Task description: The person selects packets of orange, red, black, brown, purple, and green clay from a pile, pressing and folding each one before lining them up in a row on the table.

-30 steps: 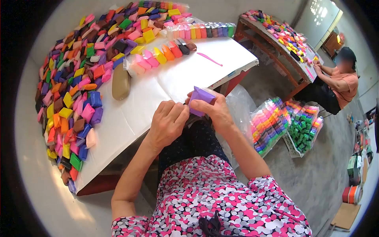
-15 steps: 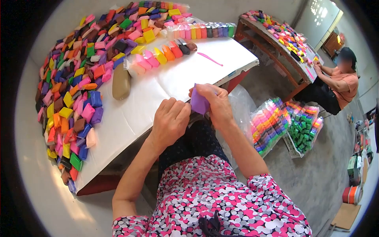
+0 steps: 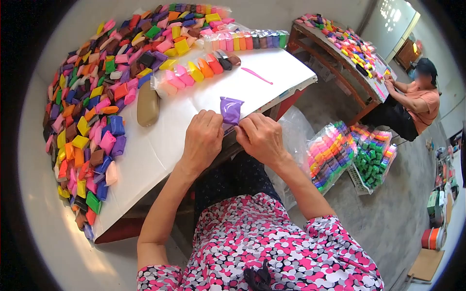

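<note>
A shiny purple packet [image 3: 231,110] is held up between my two hands at the front edge of the white table [image 3: 184,114]. My left hand [image 3: 204,137] is closed on its lower left side. The fingers of my right hand [image 3: 259,136] pinch its lower right corner. Beyond them, a clear sleeve of colored packets [image 3: 194,72] lies on the table, with a pink plastic tool [image 3: 257,75] to its right. An olive-brown oblong case [image 3: 147,104] rests left of the sleeve.
Many colored packets [image 3: 83,126] are heaped along the table's left and far side. Another filled sleeve [image 3: 247,40] lies at the back. On the floor at right are filled bags [image 3: 331,153] and a white basket [image 3: 358,180]. A person [image 3: 420,97] sits at another table [image 3: 335,56].
The purple packet has moved left and slightly up and now stands between both hands. My left hand has come onto it, and my right hand has lowered to its bottom corner.
</note>
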Tool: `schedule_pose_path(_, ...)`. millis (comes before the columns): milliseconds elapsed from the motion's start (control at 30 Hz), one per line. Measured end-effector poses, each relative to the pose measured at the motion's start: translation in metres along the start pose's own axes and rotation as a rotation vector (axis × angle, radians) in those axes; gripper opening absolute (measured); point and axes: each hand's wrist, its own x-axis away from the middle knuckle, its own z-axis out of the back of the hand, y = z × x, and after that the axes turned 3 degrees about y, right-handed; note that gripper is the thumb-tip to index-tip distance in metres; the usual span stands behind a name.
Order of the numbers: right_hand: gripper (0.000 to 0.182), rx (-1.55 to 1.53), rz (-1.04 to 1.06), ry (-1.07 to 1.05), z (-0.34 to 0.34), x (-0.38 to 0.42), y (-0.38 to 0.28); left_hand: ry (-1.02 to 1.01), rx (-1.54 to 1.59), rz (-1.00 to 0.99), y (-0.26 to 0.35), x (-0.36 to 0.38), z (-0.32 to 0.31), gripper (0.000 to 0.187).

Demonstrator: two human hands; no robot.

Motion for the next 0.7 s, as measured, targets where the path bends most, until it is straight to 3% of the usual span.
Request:
schedule_pose_path(533,0.014,-0.034,0.010,0.030,-0.008,0.000,-0.001,-0.052,-0.112,-0.063,-0.002,0.000,-0.003,0.011)
schedule_pose_path(633,0.018,-0.149,-0.150,0.014,-0.003,0.000,-0.005,-0.062,-0.182,-0.121,0.003,-0.004,0.005,0.011)
schedule_pose_path(700,0.028,-0.297,-0.402,-0.056,0.010,-0.007,-0.009,-0.017,-0.250,-0.246,0.003,-0.012,0.010,0.011)
